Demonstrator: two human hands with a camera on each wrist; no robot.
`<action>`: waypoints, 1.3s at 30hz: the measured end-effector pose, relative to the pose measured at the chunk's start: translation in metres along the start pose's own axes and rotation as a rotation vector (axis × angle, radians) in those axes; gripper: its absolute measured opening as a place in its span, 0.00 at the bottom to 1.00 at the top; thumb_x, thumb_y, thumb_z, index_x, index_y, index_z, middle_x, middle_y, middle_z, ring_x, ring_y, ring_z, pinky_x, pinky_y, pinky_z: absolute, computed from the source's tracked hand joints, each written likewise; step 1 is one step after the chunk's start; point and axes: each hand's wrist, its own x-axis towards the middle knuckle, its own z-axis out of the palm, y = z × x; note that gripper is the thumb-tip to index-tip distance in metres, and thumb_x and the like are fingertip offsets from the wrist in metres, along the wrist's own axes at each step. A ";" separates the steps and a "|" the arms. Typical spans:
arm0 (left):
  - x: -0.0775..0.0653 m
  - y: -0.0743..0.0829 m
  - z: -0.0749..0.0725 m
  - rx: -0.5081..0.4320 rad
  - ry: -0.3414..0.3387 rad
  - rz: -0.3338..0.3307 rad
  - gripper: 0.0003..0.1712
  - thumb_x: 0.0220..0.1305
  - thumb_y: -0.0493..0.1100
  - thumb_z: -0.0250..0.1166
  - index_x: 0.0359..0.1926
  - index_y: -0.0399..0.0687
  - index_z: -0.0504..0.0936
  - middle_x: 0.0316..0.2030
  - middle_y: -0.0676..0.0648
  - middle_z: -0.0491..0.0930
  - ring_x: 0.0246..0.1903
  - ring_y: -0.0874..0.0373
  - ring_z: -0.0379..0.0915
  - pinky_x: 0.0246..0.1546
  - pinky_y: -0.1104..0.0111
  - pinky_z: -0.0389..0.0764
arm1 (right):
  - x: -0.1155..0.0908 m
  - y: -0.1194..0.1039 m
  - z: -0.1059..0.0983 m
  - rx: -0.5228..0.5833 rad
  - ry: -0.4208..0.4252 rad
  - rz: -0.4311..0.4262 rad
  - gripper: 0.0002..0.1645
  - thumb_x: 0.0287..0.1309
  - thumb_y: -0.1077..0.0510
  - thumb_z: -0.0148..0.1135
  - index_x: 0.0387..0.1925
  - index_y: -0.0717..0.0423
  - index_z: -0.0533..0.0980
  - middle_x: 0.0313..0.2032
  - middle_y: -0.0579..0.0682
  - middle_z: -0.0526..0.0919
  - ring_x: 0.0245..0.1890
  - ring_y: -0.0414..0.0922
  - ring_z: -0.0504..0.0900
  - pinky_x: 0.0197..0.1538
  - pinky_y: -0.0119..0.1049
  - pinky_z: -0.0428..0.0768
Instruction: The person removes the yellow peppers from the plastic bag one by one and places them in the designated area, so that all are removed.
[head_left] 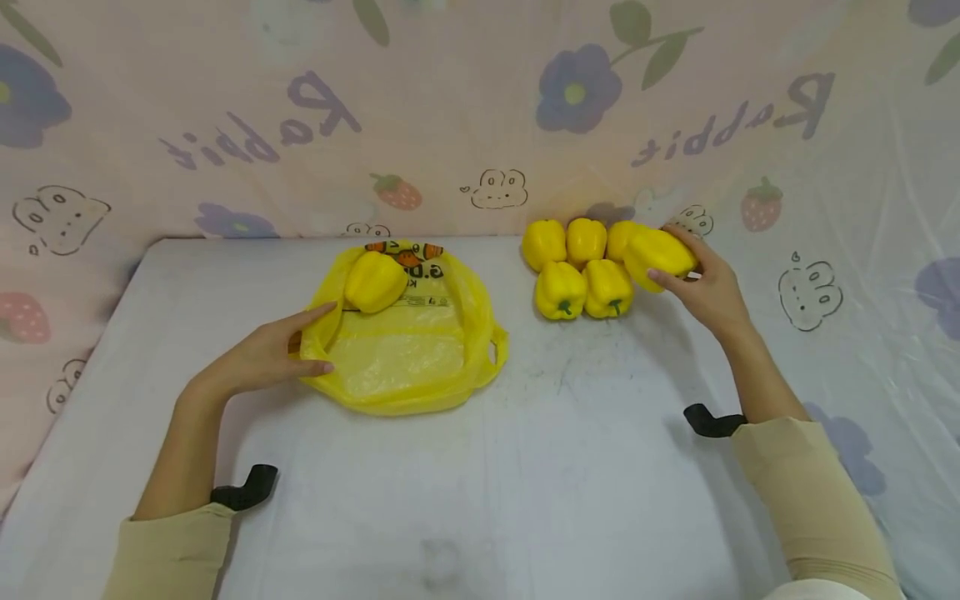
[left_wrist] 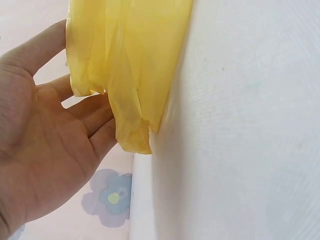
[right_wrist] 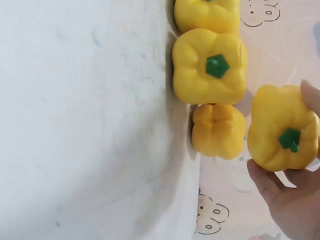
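A yellow plastic bag [head_left: 397, 358] lies with its mouth spread on the table, one yellow bell pepper [head_left: 375, 282] inside it at the upper left. My left hand [head_left: 258, 354] touches the bag's left rim, thumb and index finger spread wide apart; the left wrist view shows the bag's folds [left_wrist: 127, 75] covering its fingertips. On the right, my right hand [head_left: 712, 287] grips another yellow bell pepper [head_left: 660, 254] between thumb and fingers. In the right wrist view that gripped pepper [right_wrist: 285, 130] shows its green stem and is held apart from the standing peppers.
Several yellow bell peppers [head_left: 561, 290] stand close together in two rows at the table's back right. A printed cloth [head_left: 450, 100] with rabbits and flowers hangs behind the white table [head_left: 487, 500]. Black bent pieces [head_left: 712, 421] sit at both wrists.
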 end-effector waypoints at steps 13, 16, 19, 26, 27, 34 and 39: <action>0.001 0.001 -0.002 0.011 -0.008 -0.003 0.53 0.60 0.58 0.71 0.78 0.51 0.53 0.74 0.31 0.54 0.72 0.32 0.49 0.66 0.34 0.55 | -0.005 0.027 0.012 -0.005 0.004 0.117 0.49 0.60 0.38 0.66 0.78 0.37 0.54 0.74 0.56 0.59 0.65 0.58 0.64 0.65 0.56 0.66; 0.001 0.001 -0.003 0.003 -0.013 -0.002 0.53 0.60 0.58 0.71 0.78 0.51 0.53 0.74 0.31 0.53 0.72 0.31 0.47 0.66 0.34 0.54 | -0.007 0.030 0.015 0.006 0.006 0.132 0.50 0.60 0.38 0.66 0.78 0.38 0.53 0.75 0.55 0.58 0.68 0.59 0.62 0.68 0.59 0.62; 0.001 0.001 -0.002 -0.001 -0.014 -0.005 0.53 0.60 0.57 0.72 0.78 0.51 0.53 0.74 0.31 0.53 0.72 0.31 0.47 0.67 0.34 0.54 | -0.007 0.032 0.017 0.015 0.006 0.133 0.51 0.60 0.38 0.67 0.78 0.39 0.53 0.75 0.55 0.57 0.69 0.59 0.61 0.70 0.60 0.60; 0.002 0.000 -0.002 0.014 -0.014 -0.012 0.53 0.59 0.57 0.72 0.78 0.52 0.53 0.74 0.31 0.53 0.72 0.32 0.47 0.67 0.35 0.54 | -0.011 0.036 0.019 0.029 -0.055 0.194 0.49 0.63 0.34 0.61 0.78 0.37 0.51 0.76 0.55 0.54 0.72 0.59 0.56 0.72 0.60 0.55; 0.002 -0.001 -0.002 0.015 -0.014 -0.013 0.54 0.59 0.58 0.72 0.78 0.52 0.53 0.74 0.31 0.53 0.72 0.32 0.47 0.67 0.35 0.54 | -0.011 0.037 0.020 0.031 -0.065 0.199 0.48 0.64 0.34 0.59 0.78 0.37 0.50 0.76 0.55 0.53 0.72 0.59 0.56 0.72 0.60 0.55; 0.003 -0.001 -0.001 0.021 -0.017 -0.018 0.54 0.60 0.58 0.72 0.78 0.52 0.53 0.74 0.31 0.53 0.72 0.31 0.47 0.67 0.34 0.54 | -0.012 0.042 0.023 0.041 -0.077 0.189 0.47 0.66 0.35 0.57 0.78 0.41 0.51 0.77 0.56 0.53 0.74 0.58 0.53 0.75 0.56 0.52; 0.003 -0.001 -0.001 0.026 -0.014 -0.012 0.53 0.60 0.58 0.71 0.78 0.52 0.53 0.74 0.31 0.53 0.72 0.31 0.46 0.67 0.34 0.53 | -0.011 0.043 0.024 0.046 -0.078 0.197 0.49 0.64 0.34 0.59 0.78 0.42 0.51 0.77 0.55 0.52 0.75 0.57 0.52 0.75 0.55 0.52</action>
